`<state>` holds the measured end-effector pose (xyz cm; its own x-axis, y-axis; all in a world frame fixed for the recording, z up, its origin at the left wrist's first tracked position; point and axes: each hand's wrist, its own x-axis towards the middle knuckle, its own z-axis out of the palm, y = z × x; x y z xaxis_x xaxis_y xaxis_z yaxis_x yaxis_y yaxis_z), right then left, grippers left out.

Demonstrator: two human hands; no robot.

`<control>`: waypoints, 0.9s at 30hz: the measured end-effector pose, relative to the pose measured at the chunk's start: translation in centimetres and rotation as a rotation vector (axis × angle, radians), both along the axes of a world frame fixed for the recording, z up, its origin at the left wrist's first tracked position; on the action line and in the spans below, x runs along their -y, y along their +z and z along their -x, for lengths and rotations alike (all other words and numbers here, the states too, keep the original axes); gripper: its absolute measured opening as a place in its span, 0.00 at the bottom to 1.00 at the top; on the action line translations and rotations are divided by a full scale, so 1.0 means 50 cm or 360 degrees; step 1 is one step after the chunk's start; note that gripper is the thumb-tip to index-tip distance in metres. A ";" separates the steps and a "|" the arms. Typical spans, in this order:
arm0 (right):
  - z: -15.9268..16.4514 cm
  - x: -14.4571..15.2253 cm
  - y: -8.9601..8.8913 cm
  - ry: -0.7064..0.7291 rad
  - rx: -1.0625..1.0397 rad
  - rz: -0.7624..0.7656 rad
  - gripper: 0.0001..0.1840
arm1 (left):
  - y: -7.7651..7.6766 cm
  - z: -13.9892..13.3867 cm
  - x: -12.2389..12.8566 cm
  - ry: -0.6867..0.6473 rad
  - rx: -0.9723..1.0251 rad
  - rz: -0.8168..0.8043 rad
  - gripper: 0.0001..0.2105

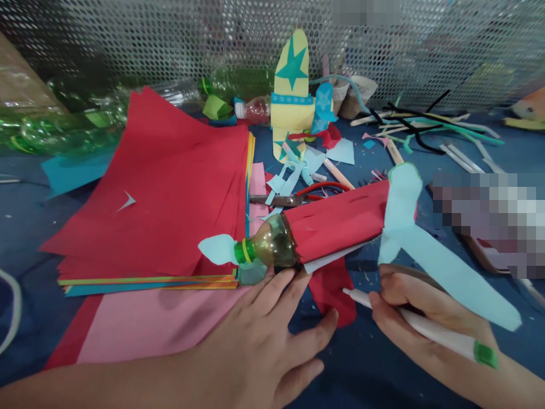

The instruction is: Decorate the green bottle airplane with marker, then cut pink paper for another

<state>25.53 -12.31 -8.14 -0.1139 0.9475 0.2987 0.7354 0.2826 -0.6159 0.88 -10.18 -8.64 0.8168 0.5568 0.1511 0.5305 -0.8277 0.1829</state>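
A plastic bottle [276, 241] lies on its side, wrapped in red paper [340, 218], with its green neck pointing left. Pale blue paper blades show at the neck, and a pale blue paper tail piece [447, 264] stands at the wrapped end. My left hand [272, 335] is spread below the bottle, its upper fingertips against the underside and another finger on a red paper flap [334, 289]. My right hand [434, 329] grips a white marker [426, 329] with a green end, its tip pointing left beside that flap.
Stacked coloured paper [179, 210] lies at left over pink sheets. Scissors [293, 199] and paper scraps sit behind the bottle. A yellow paper-covered craft [293, 113] stands near the metal mesh panel [170, 40]. Green bottles [63, 128] are at back left; pipe cleaners [426, 128] at back right.
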 end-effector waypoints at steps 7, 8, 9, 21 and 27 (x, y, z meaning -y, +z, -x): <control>0.024 -0.020 0.009 0.0196 0.0166 0.0027 0.14 | -0.005 -0.001 0.001 0.0009 0.0030 -0.0007 0.18; 0.025 -0.023 0.009 0.0237 0.0176 0.0050 0.13 | -0.005 -0.001 0.001 0.0020 0.0034 -0.0011 0.18; 0.027 -0.025 0.009 0.0265 0.0181 0.0069 0.13 | -0.005 -0.001 0.002 0.0026 0.0036 -0.0016 0.18; 0.040 -0.037 0.000 0.0353 -0.0028 0.0180 0.12 | -0.008 -0.003 0.004 0.0014 0.0061 -0.0034 0.20; 0.024 -0.028 -0.002 0.0145 -0.0458 0.0190 0.10 | -0.007 0.001 0.002 0.0017 0.0057 -0.0062 0.18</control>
<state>24.33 -10.90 -8.23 -0.1267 0.9676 0.2186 0.5013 0.2526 -0.8276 0.85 -10.29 -8.99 0.8045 0.5585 0.2021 0.5329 -0.8290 0.1696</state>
